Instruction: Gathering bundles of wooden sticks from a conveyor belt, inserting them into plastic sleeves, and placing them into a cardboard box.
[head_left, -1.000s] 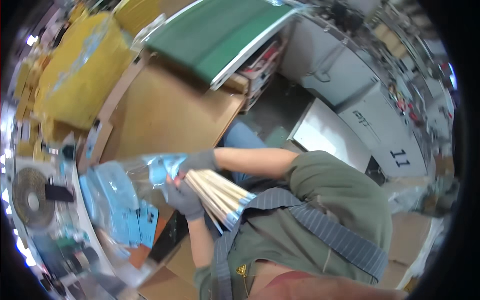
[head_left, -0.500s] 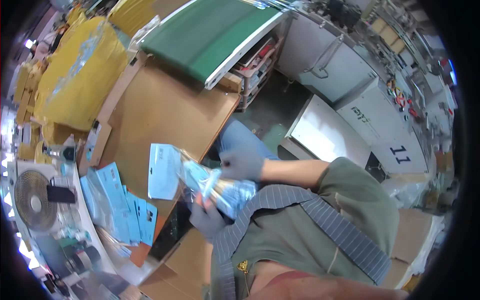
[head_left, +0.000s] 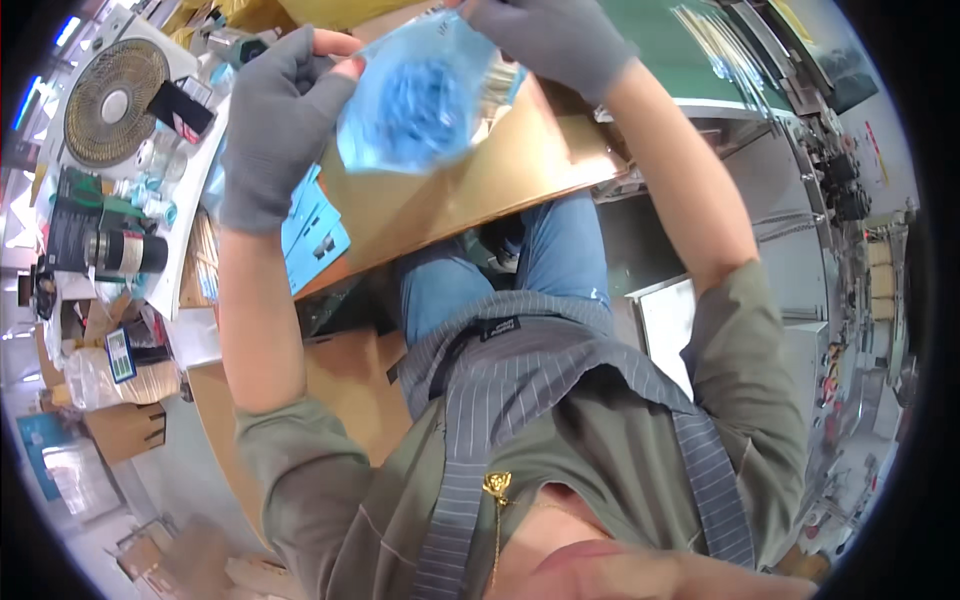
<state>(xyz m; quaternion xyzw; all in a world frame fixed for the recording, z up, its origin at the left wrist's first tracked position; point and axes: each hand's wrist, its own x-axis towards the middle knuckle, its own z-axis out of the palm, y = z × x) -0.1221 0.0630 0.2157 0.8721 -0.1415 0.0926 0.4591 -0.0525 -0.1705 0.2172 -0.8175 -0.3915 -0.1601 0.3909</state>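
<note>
A clear plastic bag (head_left: 415, 110) is held up over the brown table (head_left: 450, 200). Bunched blue pieces fill it, and pale sticks show at its right side. On the bag's upper left edge, my left hand (head_left: 280, 130) in a grey glove with bare fingertips is closed in a pinch. My right hand (head_left: 555, 40), gloved the same way, grips the upper right edge; its fingertips are partly cut off by the picture's top. Below my left hand, light blue cards (head_left: 318, 235) lie overlapping on the table's left end.
A green conveyor belt (head_left: 650, 40) runs beyond my right hand, with several thin sticks (head_left: 720, 50) on it. To the left stand a round fan (head_left: 115, 100), a phone (head_left: 182, 110) and a black cylinder (head_left: 128, 250). Below the table is a cardboard box (head_left: 345, 385).
Both hands have moved up and away from my body, carrying the bag out over the table. The view has turned, and the blue header card seen before is no longer plain.
</note>
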